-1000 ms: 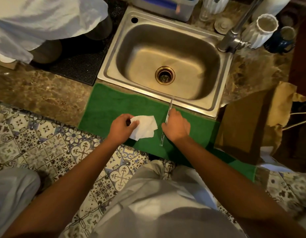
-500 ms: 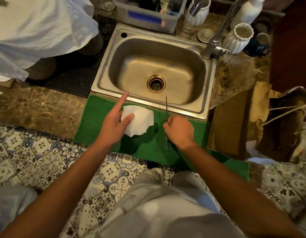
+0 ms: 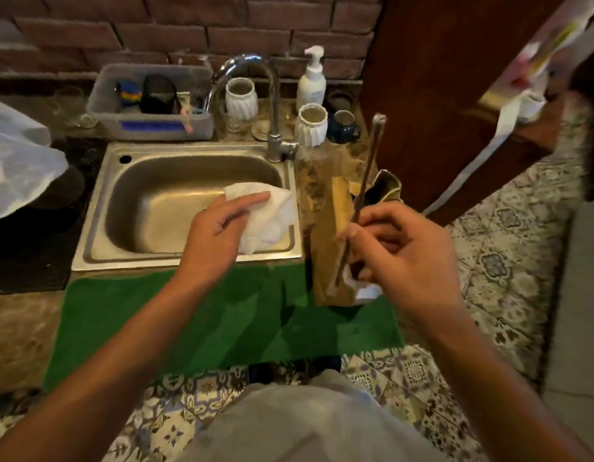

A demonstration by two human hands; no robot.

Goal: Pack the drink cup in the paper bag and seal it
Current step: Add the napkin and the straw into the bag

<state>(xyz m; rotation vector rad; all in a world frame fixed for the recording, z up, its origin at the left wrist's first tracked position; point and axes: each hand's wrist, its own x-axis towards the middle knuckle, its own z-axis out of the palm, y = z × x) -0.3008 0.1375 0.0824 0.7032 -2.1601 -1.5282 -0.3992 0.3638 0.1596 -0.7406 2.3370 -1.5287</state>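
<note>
A brown paper bag [image 3: 325,248] stands on the counter to the right of the sink, its mouth open at the top. My right hand [image 3: 405,258] is in front of the bag and pinches a long thin wrapped straw [image 3: 364,191], held nearly upright above the bag. My left hand [image 3: 215,238] holds a crumpled white napkin [image 3: 272,215] over the right edge of the sink. Something white shows by my right palm at the bag's base. No drink cup is visible; the bag's inside is hidden.
A steel sink [image 3: 99,208] with a tap [image 3: 272,95] sits behind a green mat [image 3: 195,315]. Behind it stand a grey tub [image 3: 155,128], white ribbed cups [image 3: 310,126], a blue mug [image 3: 345,128] and a soap pump [image 3: 310,81]. A wooden post [image 3: 439,78] rises at the right.
Both hands rose off the green mat and moved right. The straw went from lying low over the mat to nearly upright above the bag. The view tilted up to the brick wall.
</note>
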